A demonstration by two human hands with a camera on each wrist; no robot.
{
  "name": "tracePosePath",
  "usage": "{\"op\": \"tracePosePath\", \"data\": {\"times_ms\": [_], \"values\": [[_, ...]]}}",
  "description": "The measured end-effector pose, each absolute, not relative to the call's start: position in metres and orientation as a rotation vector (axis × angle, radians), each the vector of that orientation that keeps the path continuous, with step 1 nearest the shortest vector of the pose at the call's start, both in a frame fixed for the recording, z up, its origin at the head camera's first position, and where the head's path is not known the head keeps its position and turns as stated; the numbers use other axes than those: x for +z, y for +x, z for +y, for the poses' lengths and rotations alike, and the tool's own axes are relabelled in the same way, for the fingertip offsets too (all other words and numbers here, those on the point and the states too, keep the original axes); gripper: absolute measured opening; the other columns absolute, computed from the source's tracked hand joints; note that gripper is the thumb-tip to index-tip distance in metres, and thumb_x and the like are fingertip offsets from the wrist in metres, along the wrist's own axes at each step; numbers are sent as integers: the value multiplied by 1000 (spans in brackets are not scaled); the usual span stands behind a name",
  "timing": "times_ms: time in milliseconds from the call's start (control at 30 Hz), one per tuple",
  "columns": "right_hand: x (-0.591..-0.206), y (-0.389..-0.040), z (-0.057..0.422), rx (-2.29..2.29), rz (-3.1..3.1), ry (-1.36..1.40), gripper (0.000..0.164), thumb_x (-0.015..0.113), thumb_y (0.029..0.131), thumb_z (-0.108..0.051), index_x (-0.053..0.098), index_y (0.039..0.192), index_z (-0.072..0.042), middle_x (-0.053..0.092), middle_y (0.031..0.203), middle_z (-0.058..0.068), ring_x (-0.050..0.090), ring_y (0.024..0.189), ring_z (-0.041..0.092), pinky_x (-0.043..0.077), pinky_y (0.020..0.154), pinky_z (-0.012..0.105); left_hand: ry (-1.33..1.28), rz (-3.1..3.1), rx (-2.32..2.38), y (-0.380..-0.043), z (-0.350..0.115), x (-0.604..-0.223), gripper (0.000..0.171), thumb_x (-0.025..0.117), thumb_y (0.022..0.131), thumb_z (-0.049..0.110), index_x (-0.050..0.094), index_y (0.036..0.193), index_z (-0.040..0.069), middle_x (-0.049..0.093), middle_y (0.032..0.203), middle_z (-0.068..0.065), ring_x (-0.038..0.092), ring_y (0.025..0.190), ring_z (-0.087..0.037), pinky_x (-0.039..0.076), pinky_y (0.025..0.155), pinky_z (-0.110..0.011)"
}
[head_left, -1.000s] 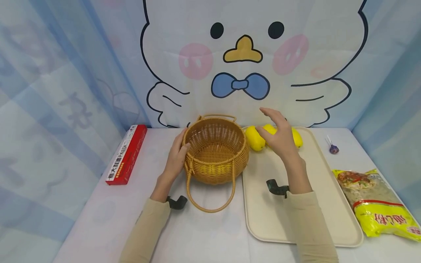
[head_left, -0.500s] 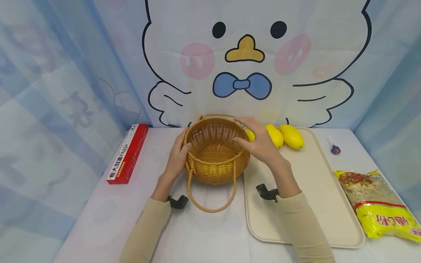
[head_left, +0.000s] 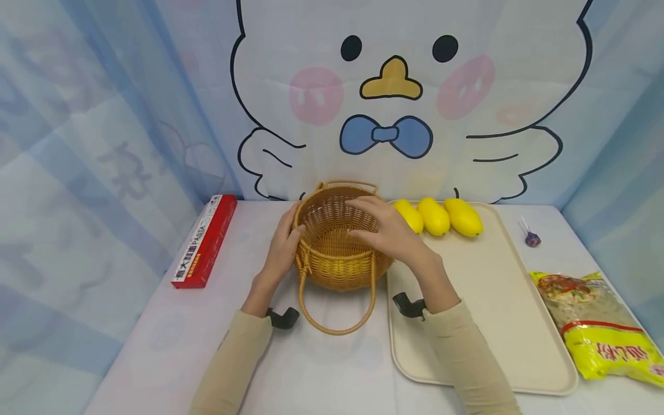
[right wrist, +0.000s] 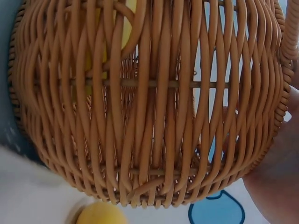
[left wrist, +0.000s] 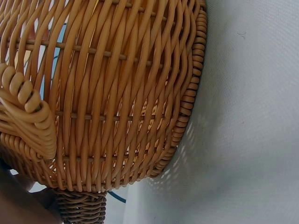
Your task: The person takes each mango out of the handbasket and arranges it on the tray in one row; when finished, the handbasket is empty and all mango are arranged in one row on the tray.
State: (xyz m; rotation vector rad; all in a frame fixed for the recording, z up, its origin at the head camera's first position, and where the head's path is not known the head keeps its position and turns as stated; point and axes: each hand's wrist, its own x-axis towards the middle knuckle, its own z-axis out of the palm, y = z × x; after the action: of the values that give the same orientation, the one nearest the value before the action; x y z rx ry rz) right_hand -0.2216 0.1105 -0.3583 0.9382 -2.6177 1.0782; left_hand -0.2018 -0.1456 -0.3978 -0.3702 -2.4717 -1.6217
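Note:
A round wicker basket [head_left: 342, 271] stands upright, its front handle [head_left: 337, 332] hanging down onto the table and another handle at the back. Yellow shows through the front weave; what causes it I cannot tell. My left hand [head_left: 282, 242] holds the basket's left side, thumb at the rim. My right hand [head_left: 386, 227] is over the right rim, fingers and thumb spread apart above the opening, holding nothing visible. In the right wrist view the basket wall [right wrist: 154, 107] fills most of the picture, and the left wrist view shows its weave [left wrist: 117, 93] close up.
Right of the basket lies a beige tray [head_left: 482, 323] with three lemons [head_left: 434, 217] along its back edge. Farther right are a lollipop [head_left: 532, 238] and a yellow noodle bag [head_left: 596, 328]. A red pasta box [head_left: 207, 242] lies at the left.
My right hand has moved left from above the lemons to over the basket's right rim, uncovering the lemons. My left hand stays on the basket, which has hardly moved.

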Motion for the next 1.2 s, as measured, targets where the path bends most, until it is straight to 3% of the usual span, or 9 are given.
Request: {"op": "tracePosePath", "data": {"times_ms": [200, 467, 667, 900, 1200], "values": [[-349, -228, 101, 919, -2807, 941, 63, 75, 88, -33, 51, 146, -22, 50, 149, 4, 49, 136, 25, 44, 111, 48, -368, -2449, -1607, -222, -152, -428, 57, 39, 104, 22, 23, 159, 21, 25, 165, -6, 24, 152, -26, 22, 125, -48], [-344, -241, 84, 738, -3041, 1000, 63, 75, 88, -32, 52, 146, -21, 48, 153, 6, 39, 145, 30, 33, 119, 51, -392, -2430, -1590, -224, -154, -429, 57, 40, 104, 27, 25, 158, 27, 27, 164, -1, 26, 152, -22, 23, 124, -47], [-348, -251, 74, 665, -3184, 1095, 62, 74, 88, -23, 52, 146, -17, 52, 149, 5, 47, 140, 27, 38, 117, 46, -377, -2436, -1585, -222, -154, -428, 57, 39, 103, 29, 25, 158, 27, 28, 163, -1, 27, 151, -23, 25, 123, -48], [-350, -256, 68, 574, -3343, 1182, 64, 72, 88, -20, 49, 148, -16, 60, 140, 9, 58, 124, 26, 50, 103, 43, -375, -2453, -1580, -223, -153, -430, 57, 39, 103, 31, 24, 158, 32, 27, 164, 0, 26, 151, -22, 24, 124, -47], [-355, -262, 63, 528, -3481, 1271, 64, 61, 88, -5, 48, 149, -21, 61, 133, 10, 57, 116, 24, 51, 99, 39, -372, -2438, -1590, -224, -153, -432, 55, 40, 104, 32, 25, 157, 34, 28, 163, 1, 27, 151, -22, 25, 123, -48]]}}
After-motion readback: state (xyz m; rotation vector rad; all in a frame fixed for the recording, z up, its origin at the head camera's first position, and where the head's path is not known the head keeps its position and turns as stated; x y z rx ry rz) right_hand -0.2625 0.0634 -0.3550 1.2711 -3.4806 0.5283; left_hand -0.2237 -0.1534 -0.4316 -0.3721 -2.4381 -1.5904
